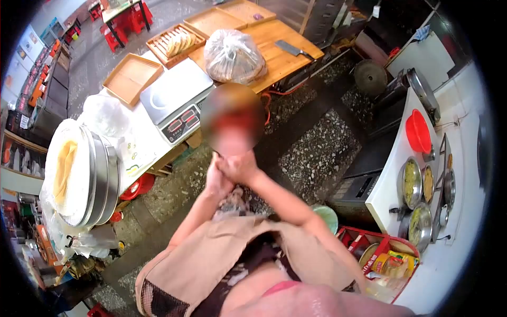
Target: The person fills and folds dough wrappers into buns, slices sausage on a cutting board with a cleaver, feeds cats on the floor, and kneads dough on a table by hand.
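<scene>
My left hand point(217, 178) and my right hand point(240, 168) are brought together in front of my chest, touching. Their fingers look closed. Just beyond them a round blurred patch covers the view, so whatever they hold, if anything, is hidden. Past the patch, a digital scale point(171, 98) with a red display sits on the near side of the table. Beside it stands a clear plastic bag point(232, 53) with brownish food inside.
A cleaver point(290, 48) lies on the wooden table top point(280, 34). Wooden trays point(132, 78) stand along the far edge. At left is a stack of round steel steamers point(97, 169). On the right counter are a red basin point(417, 131) and metal bowls point(412, 182); below is a red crate point(388, 243).
</scene>
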The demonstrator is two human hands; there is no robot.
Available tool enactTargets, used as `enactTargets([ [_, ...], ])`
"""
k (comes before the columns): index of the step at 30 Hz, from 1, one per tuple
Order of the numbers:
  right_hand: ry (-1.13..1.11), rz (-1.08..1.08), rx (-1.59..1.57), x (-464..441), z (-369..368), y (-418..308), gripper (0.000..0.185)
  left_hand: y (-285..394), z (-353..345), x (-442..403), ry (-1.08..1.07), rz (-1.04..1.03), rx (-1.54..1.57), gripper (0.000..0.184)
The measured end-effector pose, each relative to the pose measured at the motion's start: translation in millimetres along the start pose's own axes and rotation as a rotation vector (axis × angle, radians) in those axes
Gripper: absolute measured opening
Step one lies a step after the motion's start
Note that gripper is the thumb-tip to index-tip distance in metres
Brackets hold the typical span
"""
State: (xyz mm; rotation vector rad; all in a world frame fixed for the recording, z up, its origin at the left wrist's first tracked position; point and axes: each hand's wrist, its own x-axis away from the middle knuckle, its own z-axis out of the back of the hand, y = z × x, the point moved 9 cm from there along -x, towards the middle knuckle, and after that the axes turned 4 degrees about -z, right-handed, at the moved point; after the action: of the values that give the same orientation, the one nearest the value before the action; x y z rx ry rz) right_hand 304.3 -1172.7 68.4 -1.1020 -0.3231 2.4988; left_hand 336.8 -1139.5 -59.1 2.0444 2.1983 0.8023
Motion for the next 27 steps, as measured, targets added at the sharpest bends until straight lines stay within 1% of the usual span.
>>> enactTargets([
  [1,-0.029,0.002,0.02,-8,-9,36,0.039,13,4,-18,-0.01,0.037,-0.112,0.052],
  [2,-0.042,-0.037,0.034,-17,-17,79,0.038,30,17,-38,0.136,-0.01,-0.232,0.063],
  [3,-0.032,-0.146,0.049,-20,-21,136,0.038,48,17,-61,0.172,-0.057,-0.341,0.057],
  [5,0.03,-0.435,0.086,-5,-14,261,0.036,65,37,-112,0.229,-0.14,-0.448,0.05],
  [7,0.119,-0.762,0.114,37,15,378,0.034,87,-11,-150,0.242,-0.233,-0.596,0.042],
  [8,0.161,-0.905,0.113,63,32,424,0.034,100,-35,-172,0.16,-0.307,-0.73,0.038],
  [9,0.177,-1.026,0.102,87,47,460,0.033,103,-44,-198,0.195,-0.267,-0.823,0.035],
  [11,0.163,-1.205,0.05,126,71,506,0.03,111,-50,-252,0.258,-0.537,-0.947,0.036],
  [12,0.15,-1.281,0.022,140,81,524,0.028,132,-68,-268,0.304,-0.78,-1.205,0.039],
  [13,0.091,-1.348,0.002,140,84,545,0.026,148,-90,-288,0.346,-1.028,-1.464,0.043],
  [15,-0.016,-1.342,-0.008,117,71,587,0.024,183,-76,-350,0.482,-1.044,-1.422,0.049],
  [17,-0.128,-1.263,-0.101,80,33,634,0.023,220,-83,-385,0.857,-1.021,-1.374,0.054],
  [19,-0.243,-1.139,-0.235,29,-13,674,0.022,239,-68,-436,1.109,-0.739,-1.562,0.054],
  [20,-0.292,-1.064,-0.312,-5,-36,690,0.022,235,-50,-470,0.86,-0.703,-1.415,0.049],
  [21,-0.329,-0.979,-0.399,-43,-56,701,0.022,223,-110,-457,0.921,-1.038,-1.724,0.028],
  [22,-0.344,-0.882,-0.49,-87,-73,703,0.021,204,-150,-466,0.844,-1.071,-2.029,0.019],
  [23,-0.351,-0.781,-0.57,-130,-84,698,0.021,181,-181,-476,0.724,-1.076,-2.336,0.011],
  [25,-0.33,-0.539,-0.663,-205,-84,654,0.024,126,-225,-478,0.315,-1.193,-2.59,0.007],
  [26,-0.313,-0.412,-0.693,-237,-78,626,0.028,114,-227,-471,0.286,-1.151,-2.674,0.007],
  [27,-0.303,-0.265,-0.731,-261,-72,590,0.031,110,-232,-462,0.314,-1.135,-2.684,0.007],
])
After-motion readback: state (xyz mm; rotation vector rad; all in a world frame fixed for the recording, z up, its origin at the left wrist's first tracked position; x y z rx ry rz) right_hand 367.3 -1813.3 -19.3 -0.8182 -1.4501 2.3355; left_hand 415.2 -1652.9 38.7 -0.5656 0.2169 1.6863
